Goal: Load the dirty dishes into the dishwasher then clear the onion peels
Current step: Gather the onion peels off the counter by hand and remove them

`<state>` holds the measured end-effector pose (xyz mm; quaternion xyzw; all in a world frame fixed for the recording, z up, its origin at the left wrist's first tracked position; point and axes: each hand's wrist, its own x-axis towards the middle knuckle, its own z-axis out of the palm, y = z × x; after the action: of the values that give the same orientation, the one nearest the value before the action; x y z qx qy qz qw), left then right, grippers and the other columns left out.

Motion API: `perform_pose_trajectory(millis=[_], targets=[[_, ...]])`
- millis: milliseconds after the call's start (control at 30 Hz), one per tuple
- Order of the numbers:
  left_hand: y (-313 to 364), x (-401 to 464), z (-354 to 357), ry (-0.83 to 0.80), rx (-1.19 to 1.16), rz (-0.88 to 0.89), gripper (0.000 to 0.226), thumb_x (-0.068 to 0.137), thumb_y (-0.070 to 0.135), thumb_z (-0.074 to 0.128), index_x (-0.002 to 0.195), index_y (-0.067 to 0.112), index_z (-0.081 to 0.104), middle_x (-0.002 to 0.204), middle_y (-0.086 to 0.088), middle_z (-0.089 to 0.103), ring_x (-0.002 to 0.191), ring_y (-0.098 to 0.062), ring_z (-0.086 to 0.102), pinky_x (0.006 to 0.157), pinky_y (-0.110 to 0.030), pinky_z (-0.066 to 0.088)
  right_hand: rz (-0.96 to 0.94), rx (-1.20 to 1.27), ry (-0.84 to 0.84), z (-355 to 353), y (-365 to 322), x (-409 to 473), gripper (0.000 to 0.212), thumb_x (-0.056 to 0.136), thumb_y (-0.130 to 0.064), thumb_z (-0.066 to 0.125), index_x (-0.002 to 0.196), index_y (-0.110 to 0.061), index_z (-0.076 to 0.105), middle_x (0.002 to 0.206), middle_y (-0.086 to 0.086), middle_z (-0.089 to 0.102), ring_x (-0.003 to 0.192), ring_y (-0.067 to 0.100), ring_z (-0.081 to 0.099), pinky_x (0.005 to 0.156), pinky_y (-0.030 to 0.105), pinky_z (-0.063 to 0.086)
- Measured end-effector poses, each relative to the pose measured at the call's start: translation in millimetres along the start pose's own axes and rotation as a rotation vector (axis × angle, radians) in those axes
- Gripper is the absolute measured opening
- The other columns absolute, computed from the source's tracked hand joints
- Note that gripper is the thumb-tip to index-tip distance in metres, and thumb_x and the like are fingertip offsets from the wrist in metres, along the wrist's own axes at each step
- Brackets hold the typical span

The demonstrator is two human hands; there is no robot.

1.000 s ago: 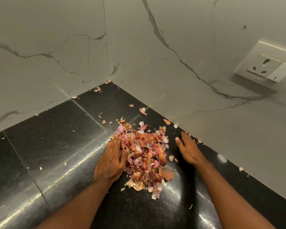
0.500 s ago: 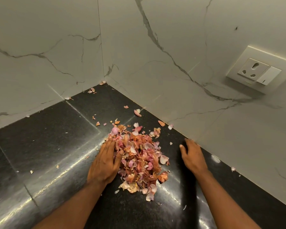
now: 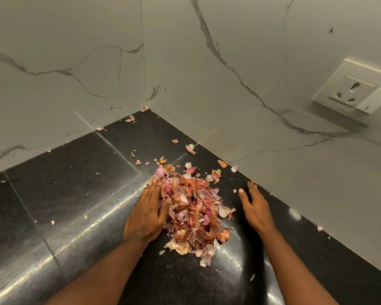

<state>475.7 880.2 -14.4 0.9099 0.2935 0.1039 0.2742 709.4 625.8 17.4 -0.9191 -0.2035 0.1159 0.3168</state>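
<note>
Both hands flat, fingers straight: left hand [image 3: 146, 213] against onion peels [image 3: 191, 208], right hand [image 3: 254, 205] beside. We judge them light, flaky; scoop from beneath.

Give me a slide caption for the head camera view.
Both hands, left hand and right hand, flank an onion peel pile on a black counter.

Black polished stone counter [image 3: 59, 194], corner of two walls. Heaped onion peels [image 3: 191, 208] lie on it. Stray scraps [image 3: 131, 118] toward corner.

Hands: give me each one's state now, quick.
Left hand: open, fingers straight, pressed against the peel pile.
Right hand: open, flat on the counter, apart from the pile, holding nothing.
</note>
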Motion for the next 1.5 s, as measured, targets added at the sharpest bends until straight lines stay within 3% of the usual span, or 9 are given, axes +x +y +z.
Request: perform_pose_trajectory(millis=[100,267,467,633,800,967,1200,1400,1500], targets=[[0.2,-0.8,-1.4,0.005,0.001,0.0,0.08,0.101,0.074,0.013,0.165,0.027,0.013,0.173,0.003,0.015,0.159,-0.013,0.012,0.128,-0.042,0.02,-0.147,-0.098,-0.205,25.4,-18.3,-3.6,0.079,0.101,-0.073,0.017,0.164,-0.027,0.014,0.172,-0.002,0.007,0.158,0.012,0.001,0.129,0.041,0.001],[1.7,-1.7,-2.5,0.007,-0.001,-0.001,0.078,0.102,0.071,0.016,0.165,0.026,0.015,0.172,0.001,0.017,0.159,-0.014,0.013,0.128,-0.04,0.019,-0.129,0.539,-0.235,35.7,-52.0,-23.9,0.052,0.108,-0.059,0.031,0.147,-0.034,0.053,0.149,-0.008,0.057,0.135,0.005,0.054,0.119,0.042,0.039],[2.3,-2.3,-2.5,0.009,0.002,0.003,0.074,0.105,0.068,0.019,0.166,0.026,0.014,0.173,0.002,0.015,0.159,-0.013,0.011,0.128,-0.036,0.014,-0.066,-0.118,-0.148,45.9,-39.4,-17.1,0.072,0.105,-0.062,0.015,0.164,-0.02,0.013,0.172,0.004,0.004,0.158,0.017,0.001,0.13,0.045,0.005],[2.3,-1.7,-2.3,0.006,0.005,-0.001,0.075,0.104,0.068,0.018,0.166,0.025,0.014,0.173,0.002,0.014,0.159,-0.013,0.01,0.127,-0.034,0.012,-0.069,0.405,0.03,37.5,-46.4,-22.0,0.039,0.109,-0.047,0.041,0.137,-0.031,0.063,0.127,-0.007,0.072,0.119,0.009,0.066,0.105,0.046,0.053],[2.5,-2.8,-3.4,-0.003,0.015,-0.007,0.076,0.103,0.07,0.017,0.166,0.026,0.011,0.173,0.002,0.012,0.159,-0.012,0.008,0.126,-0.033,0.01,-0.076,0.068,-0.21,39.6,-41.7,-6.6,0.057,0.107,-0.054,0.035,0.157,-0.027,0.041,0.167,0.001,0.028,0.156,0.019,0.023,0.127,0.044,0.017],[1.2,-1.9,-1.4,0.0,0.009,0.001,0.079,0.102,0.073,0.013,0.166,0.027,0.011,0.173,0.003,0.012,0.159,-0.011,0.008,0.128,-0.035,0.012,-0.071,0.343,-0.02,19.4,-54.0,16.6,0.036,0.106,-0.048,0.046,0.133,-0.035,0.066,0.122,0.0,0.072,0.108,0.009,0.067,0.099,0.045,0.056],[0.6,-0.7,-1.5,-0.003,-0.01,-0.014,0.077,0.102,0.072,0.015,0.165,0.028,0.013,0.173,0.005,0.011,0.158,-0.007,0.006,0.126,-0.03,0.007,-0.18,-0.198,-0.271,12.2,-49.7,79.2,0.055,0.111,-0.046,0.033,0.163,-0.028,0.027,0.171,-0.001,0.018,0.159,0.02,0.01,0.128,0.045,0.011],[-2.1,-0.2,1.6,0.009,-0.011,-0.002,0.08,0.101,0.074,0.013,0.165,0.027,0.016,0.173,0.005,0.014,0.158,-0.007,0.008,0.128,-0.032,0.011,-0.186,0.351,0.078,24.4,-50.0,55.7,0.028,0.108,-0.041,0.049,0.113,-0.03,0.074,0.099,-0.004,0.077,0.094,0.01,0.072,0.082,0.03,0.055],[-1.0,-0.7,-0.4,0.007,-0.01,0.003,0.078,0.102,0.072,0.015,0.165,0.027,0.015,0.173,0.004,0.013,0.158,-0.008,0.008,0.127,-0.03,0.009,-0.185,0.066,0.052,20.0,-43.9,63.1,0.036,0.108,-0.044,0.047,0.136,-0.029,0.064,0.141,-0.002,0.062,0.129,0.016,0.057,0.104,0.037,0.048]])
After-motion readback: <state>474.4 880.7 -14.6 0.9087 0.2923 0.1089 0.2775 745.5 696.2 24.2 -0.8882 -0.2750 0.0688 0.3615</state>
